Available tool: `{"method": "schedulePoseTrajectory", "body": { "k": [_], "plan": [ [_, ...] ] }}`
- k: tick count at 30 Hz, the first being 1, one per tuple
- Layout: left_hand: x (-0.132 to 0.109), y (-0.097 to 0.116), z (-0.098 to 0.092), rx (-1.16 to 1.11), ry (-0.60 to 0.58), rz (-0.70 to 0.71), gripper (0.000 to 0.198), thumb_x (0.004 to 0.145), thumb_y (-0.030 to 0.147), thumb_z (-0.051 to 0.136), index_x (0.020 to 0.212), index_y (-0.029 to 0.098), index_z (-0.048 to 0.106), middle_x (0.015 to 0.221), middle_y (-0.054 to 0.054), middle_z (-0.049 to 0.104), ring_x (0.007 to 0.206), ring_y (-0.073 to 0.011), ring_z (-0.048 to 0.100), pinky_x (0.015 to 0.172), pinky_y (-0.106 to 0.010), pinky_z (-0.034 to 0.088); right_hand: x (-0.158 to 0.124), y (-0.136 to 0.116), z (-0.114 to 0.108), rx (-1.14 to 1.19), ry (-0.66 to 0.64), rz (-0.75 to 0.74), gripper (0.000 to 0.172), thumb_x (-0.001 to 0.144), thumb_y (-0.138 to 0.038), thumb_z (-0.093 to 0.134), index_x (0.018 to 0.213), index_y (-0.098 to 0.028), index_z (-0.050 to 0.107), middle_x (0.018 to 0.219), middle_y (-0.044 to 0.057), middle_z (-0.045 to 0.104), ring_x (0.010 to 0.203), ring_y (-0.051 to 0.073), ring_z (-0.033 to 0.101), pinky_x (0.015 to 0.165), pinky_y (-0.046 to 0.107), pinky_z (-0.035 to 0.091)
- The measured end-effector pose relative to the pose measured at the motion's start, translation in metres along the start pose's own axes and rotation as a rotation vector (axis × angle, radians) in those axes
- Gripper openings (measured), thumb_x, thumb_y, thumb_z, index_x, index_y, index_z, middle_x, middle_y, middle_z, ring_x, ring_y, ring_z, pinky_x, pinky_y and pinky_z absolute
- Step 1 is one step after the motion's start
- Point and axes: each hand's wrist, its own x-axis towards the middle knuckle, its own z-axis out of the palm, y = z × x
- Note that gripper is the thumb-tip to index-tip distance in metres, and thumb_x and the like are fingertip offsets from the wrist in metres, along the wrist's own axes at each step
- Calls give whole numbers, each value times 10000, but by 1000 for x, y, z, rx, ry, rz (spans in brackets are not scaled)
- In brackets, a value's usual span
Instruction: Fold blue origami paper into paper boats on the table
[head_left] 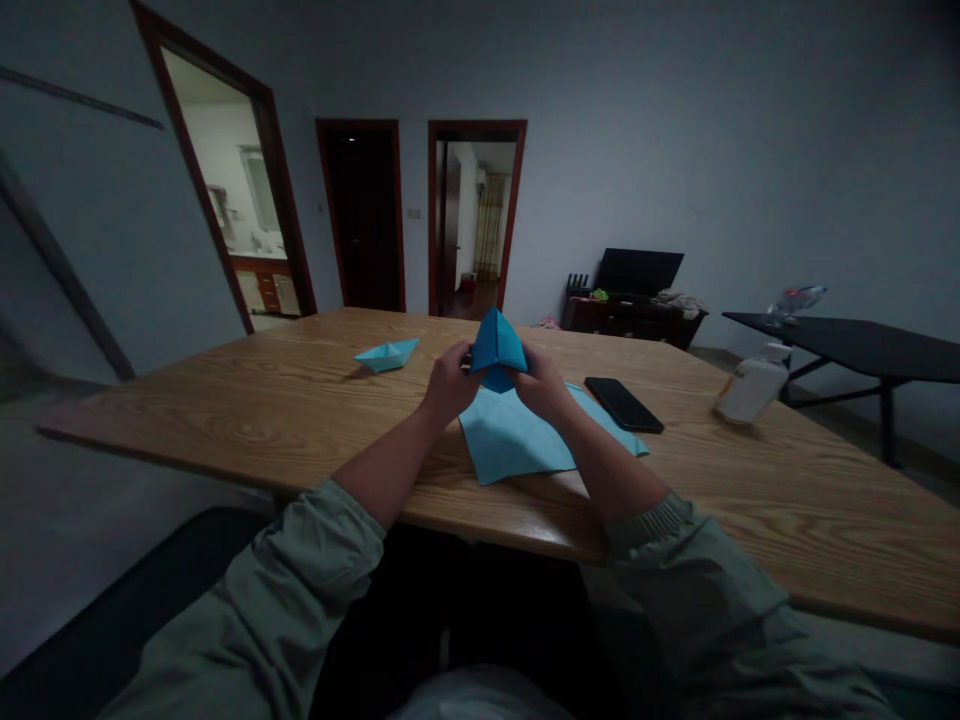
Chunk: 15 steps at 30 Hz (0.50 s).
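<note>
Between my two hands a folded piece of blue paper [498,345] is held up above the table, its pointed top upward and its lower edges spread. My left hand [450,383] grips its left side, and my right hand [543,382] grips its right side; some fingertips are hidden behind the paper. Beneath my hands lies light blue paper [517,437], flat on the wood with creases in it. Off to the left, a folded light blue paper boat [388,355] stands on the table, apart from my left hand.
On the wooden table [300,410], a black phone [623,404] lies right of the flat paper. Farther right is a white bottle [752,384]. A black table [885,345] stands beyond the right edge. Against the back wall, a cabinet [630,318] carries a dark screen [640,271].
</note>
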Motion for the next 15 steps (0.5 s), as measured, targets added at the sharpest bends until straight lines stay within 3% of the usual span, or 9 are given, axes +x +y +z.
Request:
{"method": "schedulePoseTrajectory", "body": {
  "k": [3,9,15],
  "plan": [
    [-2,6,-1,41,27,18,147,754,167,561,873,166,647,824,-13,655,751,-152,590,682,-254,473,-2,-2,4,-45,34,6,321,716,-253,580,1013,-143,627,891,47,667,786,213,575,711,322,454],
    [-3,9,-3,55,11,42,84,748,140,549,779,154,626,757,1,641,708,-145,573,645,-241,456,-4,-6,0,-51,-23,-25,171,715,-221,539,827,-138,639,781,19,639,732,190,550,662,293,421],
    [-2,7,-4,24,-11,42,105,732,114,551,788,157,629,745,2,645,708,-146,582,634,-240,467,-3,-4,-6,-46,-78,-43,144,717,-224,545,806,-152,632,752,7,629,715,184,550,648,289,428]
  ]
}}
